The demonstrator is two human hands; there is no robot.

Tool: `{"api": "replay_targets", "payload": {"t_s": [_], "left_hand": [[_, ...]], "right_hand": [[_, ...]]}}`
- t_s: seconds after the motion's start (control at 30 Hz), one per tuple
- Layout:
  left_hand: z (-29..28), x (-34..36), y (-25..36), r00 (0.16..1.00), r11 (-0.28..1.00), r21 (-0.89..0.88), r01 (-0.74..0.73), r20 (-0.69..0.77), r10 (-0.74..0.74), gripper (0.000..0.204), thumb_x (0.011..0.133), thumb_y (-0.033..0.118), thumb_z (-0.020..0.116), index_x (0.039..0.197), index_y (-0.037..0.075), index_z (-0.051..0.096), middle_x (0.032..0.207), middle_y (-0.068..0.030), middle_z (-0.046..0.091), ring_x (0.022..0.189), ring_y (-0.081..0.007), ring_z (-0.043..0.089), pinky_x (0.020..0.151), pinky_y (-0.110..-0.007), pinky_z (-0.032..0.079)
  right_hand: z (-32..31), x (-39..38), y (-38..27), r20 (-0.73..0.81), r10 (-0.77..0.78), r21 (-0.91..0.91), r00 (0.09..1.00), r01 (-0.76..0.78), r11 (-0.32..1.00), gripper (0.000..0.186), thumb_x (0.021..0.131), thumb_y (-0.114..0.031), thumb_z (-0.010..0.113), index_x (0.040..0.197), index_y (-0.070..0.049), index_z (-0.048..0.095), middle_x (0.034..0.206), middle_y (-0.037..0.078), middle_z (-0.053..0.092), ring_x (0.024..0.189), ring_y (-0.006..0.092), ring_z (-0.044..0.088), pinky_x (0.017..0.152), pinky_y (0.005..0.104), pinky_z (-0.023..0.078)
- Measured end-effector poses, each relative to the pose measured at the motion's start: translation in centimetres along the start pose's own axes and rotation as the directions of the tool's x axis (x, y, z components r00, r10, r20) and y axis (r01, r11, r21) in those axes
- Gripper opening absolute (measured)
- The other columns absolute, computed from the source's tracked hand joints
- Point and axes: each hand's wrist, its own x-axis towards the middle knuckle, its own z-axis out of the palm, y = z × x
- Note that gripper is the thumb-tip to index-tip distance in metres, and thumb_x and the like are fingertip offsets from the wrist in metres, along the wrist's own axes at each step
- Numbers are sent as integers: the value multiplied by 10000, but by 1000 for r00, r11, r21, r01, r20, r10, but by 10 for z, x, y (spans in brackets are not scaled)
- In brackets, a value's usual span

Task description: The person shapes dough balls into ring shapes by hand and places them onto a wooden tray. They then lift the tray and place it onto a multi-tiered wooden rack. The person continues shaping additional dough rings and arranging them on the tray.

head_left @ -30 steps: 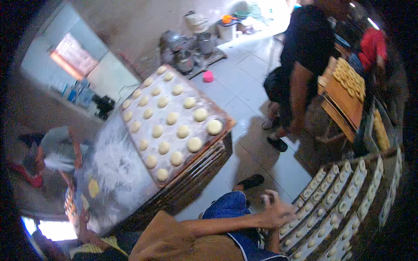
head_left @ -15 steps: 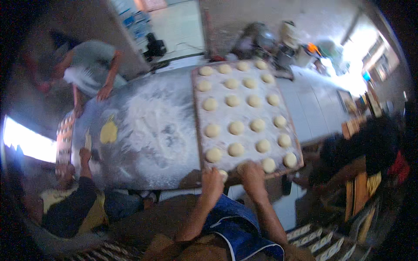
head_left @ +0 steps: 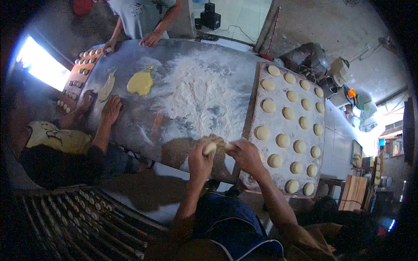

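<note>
My left hand is closed around a pale piece of dough at the near edge of the floury metal table. My right hand is closed on another pale dough piece, beside the tray's left edge. Both hands are over loose flour, below a wide white patch of it. To their right lies a floured tray with several rows of round dough discs. A flat yellow dough lump lies further left on the table.
Co-workers work at the far edge and left; another dark figure is at lower right. A narrow board holds small pieces. A slatted rack stands lower left, mixers by the wall, stacked boards at right.
The view has swung from the side racks to the table. My hands, together by the racks earlier, then at the tray's near edge, are now left of it with dough.
</note>
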Motion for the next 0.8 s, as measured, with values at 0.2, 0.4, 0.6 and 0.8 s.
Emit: {"api": "replay_targets", "payload": {"t_s": [0.2, 0.4, 0.6, 0.8], "left_hand": [[2, 30, -21, 970, 947, 298, -118, -171, 174, 360, 806, 134, 649, 1123, 9, 532, 1085, -205, 533, 1038, -378, 511, 839, -473, 441], [15, -3, -13, 997, 971, -227, -74, -32, 69, 343, 854, 196, 615, 1113, -21, 557, 1020, -165, 587, 939, -263, 590, 780, -368, 481], [19, -8, 40, 990, 934, -357, 16, 135, 35, 342, 860, 210, 627, 1090, -35, 563, 961, -106, 620, 886, -169, 590, 782, -298, 471], [62, -11, 37, 991, 726, -685, 56, 126, 42, 415, 854, 147, 634, 1194, 6, 442, 1014, -94, 582, 951, -174, 558, 788, -301, 466]], "right_hand": [[49, 64, 31, -121, -95, -441, 988, 32, 897, 339, 725, -260, 671, 953, -25, 585, 927, 173, 622, 855, 374, 584, 796, 454, 458], [18, 30, 15, 143, 80, 281, 987, -118, 953, 311, 708, -109, 721, 930, -8, 528, 820, 114, 621, 765, 194, 613, 684, 343, 507], [-4, -12, 4, -36, 228, 583, 973, -165, 796, 338, 729, -37, 706, 978, -27, 477, 821, 52, 596, 775, 113, 599, 688, 281, 503], [-26, -39, 13, -1, 153, 698, 988, -109, 708, 611, 684, 67, 652, 1196, -93, 360, 986, 79, 563, 900, 147, 572, 726, 284, 486]]}}
